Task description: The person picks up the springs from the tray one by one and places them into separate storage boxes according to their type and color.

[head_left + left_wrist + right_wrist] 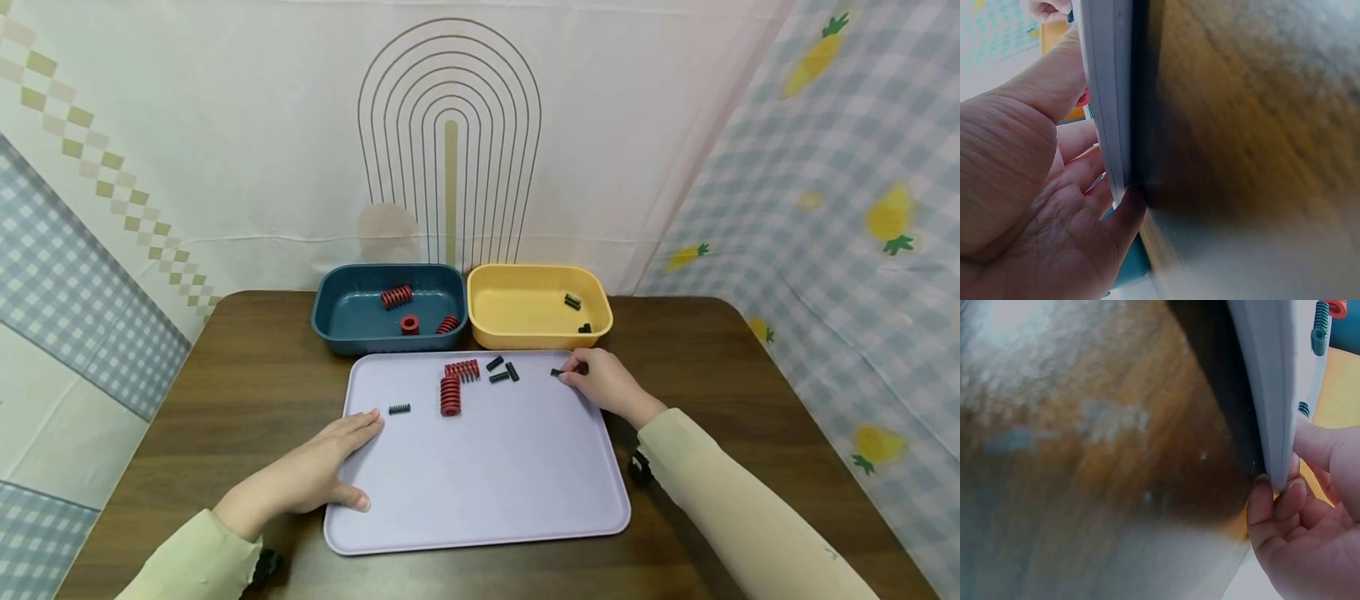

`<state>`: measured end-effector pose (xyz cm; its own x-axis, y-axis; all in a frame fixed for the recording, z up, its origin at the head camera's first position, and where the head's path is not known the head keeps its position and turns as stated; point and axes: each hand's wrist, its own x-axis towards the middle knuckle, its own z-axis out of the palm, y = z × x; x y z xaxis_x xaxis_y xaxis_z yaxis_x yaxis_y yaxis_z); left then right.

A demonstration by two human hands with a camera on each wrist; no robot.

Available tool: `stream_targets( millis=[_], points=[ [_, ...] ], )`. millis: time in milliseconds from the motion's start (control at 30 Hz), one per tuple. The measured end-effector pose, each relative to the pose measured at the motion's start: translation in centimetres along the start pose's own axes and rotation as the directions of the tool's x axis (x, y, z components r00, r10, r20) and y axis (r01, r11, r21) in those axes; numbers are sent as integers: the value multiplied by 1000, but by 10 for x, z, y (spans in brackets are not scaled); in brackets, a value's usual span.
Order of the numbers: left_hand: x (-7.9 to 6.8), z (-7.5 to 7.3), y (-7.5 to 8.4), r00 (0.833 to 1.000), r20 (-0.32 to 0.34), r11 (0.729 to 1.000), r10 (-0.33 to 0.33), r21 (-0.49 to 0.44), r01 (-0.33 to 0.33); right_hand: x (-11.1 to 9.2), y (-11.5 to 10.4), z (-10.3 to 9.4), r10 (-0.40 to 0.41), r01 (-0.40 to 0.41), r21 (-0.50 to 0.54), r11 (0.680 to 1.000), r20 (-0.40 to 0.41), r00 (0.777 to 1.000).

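Observation:
My right hand (606, 385) pinches a small dark green spring (557, 372) at the far right corner of the lilac tray (517, 475). In the right wrist view, that hand's (1316, 531) other fingers curl by the tray's rim. My left hand (318, 465) rests with extended fingers on the tray's left edge; the left wrist view shows its palm (1035, 206) against the rim. Nearest to its fingertips lies a dark green spring (400, 409). Two large red springs, one lying (450, 396) before another (467, 368), and several small green springs (499, 377) lie near the tray's back edge.
Behind the tray, a blue bin (352, 308) holds red springs (396, 297), and a yellow bin (517, 304) beside it holds small dark green springs (572, 301). All stand on a brown wooden table (690, 350). Patterned cloth (300, 150) hangs behind and at both sides.

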<state>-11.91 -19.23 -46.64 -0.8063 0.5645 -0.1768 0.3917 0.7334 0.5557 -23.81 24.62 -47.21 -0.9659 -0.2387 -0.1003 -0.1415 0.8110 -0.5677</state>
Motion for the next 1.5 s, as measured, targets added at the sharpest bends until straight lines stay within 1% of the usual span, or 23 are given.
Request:
stream_targets(
  millis=[200, 467, 700, 867, 967, 1100, 1200, 1300, 1367, 1500],
  points=[
    [-2, -3, 0, 1000, 4, 1000, -7, -1, 7, 0, 0, 2, 2, -2, 28, 1000, 9, 1000],
    [-1, -4, 1, 1000, 18, 1000, 5, -9, -4, -4, 2, 1, 20, -20, 22, 1000, 0, 1000],
    [-2, -6, 0, 1000, 21, 1000, 3, -11, -3, -7, 0, -1, 23, -24, 38, 999, 25, 999],
    [-1, -5, 0, 1000, 15, 1000, 20, -13, -20, -10, -3, -6, -7, 7, 10, 1000, 29, 1000],
    [-1, -4, -1, 1000, 14, 1000, 25, -12, -25, -15, -8, -12, -44, 44, 3, 999, 30, 999],
    [-2, -4, -1, 1000, 9, 1000, 27, -12, -27, -17, -16, -21, -98, 98, 8, 995, 4, 995],
    [-2, -4, -1, 1000, 9, 999, 30, -15, -30, -15, -24, -31, -117, 117, 20, 993, -25, 993],
    [-2, -4, -2, 999, 12, 999, 30, -18, -29, -10, -29, -40, -112, 115, 43, 992, -64, 992],
    [-2, -3, -2, 999, 11, 999, 30, -16, -30, -6, -32, -45, -107, 114, 61, 992, -107, 988],
    [-3, -2, -2, 999, 7, 999, 33, -10, -33, 5, -35, -51, -94, 110, 75, 991, -196, 976]
  ],
)
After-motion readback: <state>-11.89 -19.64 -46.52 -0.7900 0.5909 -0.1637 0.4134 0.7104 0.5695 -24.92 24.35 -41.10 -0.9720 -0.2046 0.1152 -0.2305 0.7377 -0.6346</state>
